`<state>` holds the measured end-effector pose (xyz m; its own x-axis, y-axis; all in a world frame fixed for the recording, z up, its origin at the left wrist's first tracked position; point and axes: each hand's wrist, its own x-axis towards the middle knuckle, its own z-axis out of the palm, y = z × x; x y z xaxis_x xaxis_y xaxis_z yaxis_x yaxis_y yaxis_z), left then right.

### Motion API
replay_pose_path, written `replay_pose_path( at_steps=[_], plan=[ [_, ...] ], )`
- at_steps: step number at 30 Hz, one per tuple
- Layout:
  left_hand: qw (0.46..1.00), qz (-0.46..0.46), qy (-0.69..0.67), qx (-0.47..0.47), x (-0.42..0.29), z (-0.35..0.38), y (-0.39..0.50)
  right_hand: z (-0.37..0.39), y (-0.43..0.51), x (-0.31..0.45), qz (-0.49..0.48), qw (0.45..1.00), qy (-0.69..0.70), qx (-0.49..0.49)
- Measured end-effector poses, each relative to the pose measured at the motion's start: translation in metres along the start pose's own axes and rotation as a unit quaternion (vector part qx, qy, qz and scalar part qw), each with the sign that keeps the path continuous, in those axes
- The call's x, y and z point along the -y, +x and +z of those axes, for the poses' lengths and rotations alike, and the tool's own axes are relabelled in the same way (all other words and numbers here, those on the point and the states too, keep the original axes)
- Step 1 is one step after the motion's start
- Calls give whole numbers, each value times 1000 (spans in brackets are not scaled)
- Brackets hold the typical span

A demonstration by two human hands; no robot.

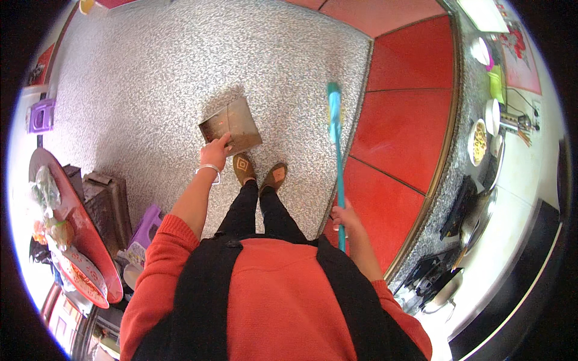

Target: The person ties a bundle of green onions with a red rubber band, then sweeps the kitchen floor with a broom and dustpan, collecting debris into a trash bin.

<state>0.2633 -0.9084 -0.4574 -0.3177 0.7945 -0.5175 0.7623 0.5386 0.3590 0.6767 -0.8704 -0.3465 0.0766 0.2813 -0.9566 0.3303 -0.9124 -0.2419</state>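
Observation:
My left hand (pixel 216 151) grips the near side of a brownish dustpan (pixel 239 122), its index finger laid along the top. A dark shadow falls on the floor beyond the pan. Off to the right, my right hand (pixel 345 217) is wrapped around the teal handle of a broom (pixel 339 180). The broom's blue and green head (pixel 334 106) points away from me beside the red cabinets; its edges are a little blurred. Between the two tools are my feet in brown patterned shoes (pixel 273 177), with the dustpan just ahead of them.
Red cabinet doors (pixel 406 131) run along the right under a speckled countertop (pixel 465 90) with a bowl of food (pixel 478 142) and a wok (pixel 478 221). On the left stand a round red table (pixel 76 203) with dishes, a purple plastic stool (pixel 146 225) and a dark metal box (pixel 106 198).

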Motion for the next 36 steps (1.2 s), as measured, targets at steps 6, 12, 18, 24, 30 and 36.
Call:
replay_pose_path(
  at_steps=[6,12,18,24,30,36],
  plan=[
    [1000,9,7,13,-15,5,7,38,-10,-35,19,988,-22,153],
    [997,25,-71,-35,-28,-20,28,63,7,14,-195,954,-217,70],
    [987,33,-146,-60,-60,-44,45,44,78,128,-324,844,-422,-73],
    [985,35,-168,-32,-106,-51,82,24,169,279,-346,833,-421,-96],
    [976,100,-188,-35,-155,-50,132,-2,240,358,-309,867,-360,-150],
    [985,109,-134,13,-188,-68,166,-48,237,291,-206,906,-325,-177]
  ],
)
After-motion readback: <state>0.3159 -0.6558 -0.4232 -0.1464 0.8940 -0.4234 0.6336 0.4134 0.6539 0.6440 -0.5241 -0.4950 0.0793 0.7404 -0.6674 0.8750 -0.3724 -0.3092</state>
